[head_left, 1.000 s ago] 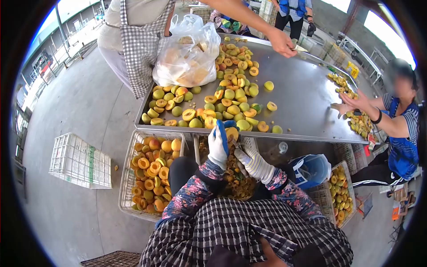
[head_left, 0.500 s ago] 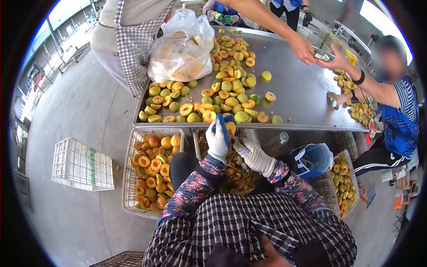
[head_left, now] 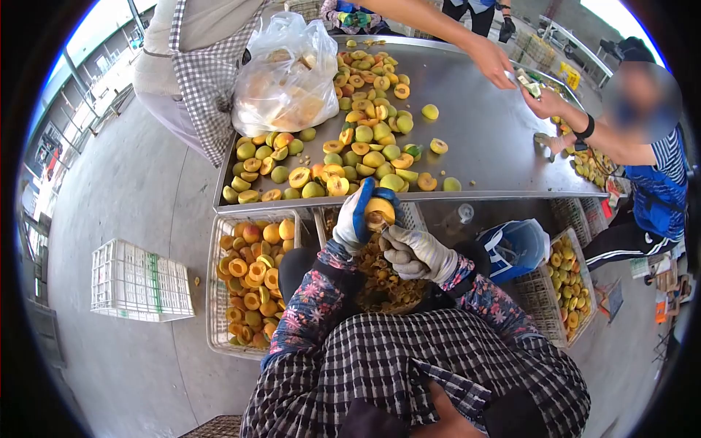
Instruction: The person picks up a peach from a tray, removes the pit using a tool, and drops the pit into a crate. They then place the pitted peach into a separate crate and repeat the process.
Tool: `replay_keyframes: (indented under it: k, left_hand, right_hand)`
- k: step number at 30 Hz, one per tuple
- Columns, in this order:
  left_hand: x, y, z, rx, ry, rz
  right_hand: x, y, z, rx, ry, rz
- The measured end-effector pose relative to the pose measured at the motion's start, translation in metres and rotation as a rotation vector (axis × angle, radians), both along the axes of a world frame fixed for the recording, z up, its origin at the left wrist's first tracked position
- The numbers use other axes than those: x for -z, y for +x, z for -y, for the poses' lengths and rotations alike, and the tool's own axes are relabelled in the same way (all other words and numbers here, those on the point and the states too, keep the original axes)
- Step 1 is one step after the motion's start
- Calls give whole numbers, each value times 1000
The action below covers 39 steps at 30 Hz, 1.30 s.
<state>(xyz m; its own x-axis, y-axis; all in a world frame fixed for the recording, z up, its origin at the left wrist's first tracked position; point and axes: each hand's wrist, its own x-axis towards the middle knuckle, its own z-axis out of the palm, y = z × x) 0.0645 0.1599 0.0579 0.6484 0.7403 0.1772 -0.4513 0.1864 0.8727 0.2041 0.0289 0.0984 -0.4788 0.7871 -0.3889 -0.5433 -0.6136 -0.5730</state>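
Observation:
My left hand, in a white and blue glove, holds a yellow peach half with its cut face turned up. The brown stone hollow shows in the middle of that face. Close beside it, my right hand in a pale, stained glove is closed, fingertips near the peach's lower edge. What it grips is mostly hidden; only a thin dark tip seems to show. Beneath both hands, a container holds brown-yellow scraps. Peach halves lie on the metal table just beyond my left hand.
A crate of peach halves stands left of my knees. Further left is a white crate. On the right are a blue bucket and another fruit crate. A plastic bag sits on the table; two people's hands meet over it.
My left hand has turned the peach half so its cut face shows. My right hand has curled its fingers closer together beside it. Across the table, the banknote-like papers show more between the two people's hands.

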Motion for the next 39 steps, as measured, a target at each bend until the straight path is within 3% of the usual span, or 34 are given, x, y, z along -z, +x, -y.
replay_keyframes:
  k: [1,6,9,10,11,15,16,17,19,20,21,23,24,27,29,31,33,34,37,39]
  left_hand:
    - [-6,4,5,85,-291,94]
    - [4,17,12,76,-540,156]
    - [24,20,0,-62,-226,-288]
    - [-7,14,15,-120,-16,-473]
    - [-8,12,18,-175,117,-579]
    - [-4,-20,2,-345,8,-619]
    - [-6,-37,-7,-381,-56,-650]
    - [-10,-58,-11,-420,72,-645]
    - [-17,-103,-33,-517,383,-1045]
    - [-17,-124,-45,-502,329,-1237]
    - [-33,-135,-42,-549,349,-1298]
    - [-5,-161,-74,-551,431,-1520]
    - [-3,-161,-75,-662,615,-1421]
    - [6,-128,-97,-526,700,-1248]
    - [-7,-86,-95,-390,612,-1290]
    - [-9,-48,-89,-361,602,-1506]
    - [33,-21,-108,-323,641,-1575]
    - [30,-8,-102,-348,665,-1652]
    - [18,8,-98,-379,489,-1603]
    - [28,0,-101,-424,520,-1482]
  right_hand:
    - [3,3,1,2,-2,-49]
    - [12,12,10,15,1,-29]
    - [12,12,17,42,-17,43]
    - [14,12,20,50,-33,52]
    - [17,12,23,58,-48,59]
    - [19,24,38,-7,36,89]
    - [9,26,44,32,8,203]
    - [15,29,47,-19,79,424]
    - [40,40,49,-117,216,858]
    - [74,46,48,-187,544,1331]
    - [83,48,51,-231,553,1416]
    - [92,48,53,-328,574,1591]
    - [90,43,54,-331,560,1593]
    - [79,34,47,-314,608,1644]
    - [81,32,45,-295,623,1657]
    - [78,27,47,-292,620,1665]
    - [73,26,46,-317,587,1645]
    - [72,26,46,-327,572,1639]
    - [70,27,52,-368,512,1610]
    - [73,26,58,-329,523,1603]
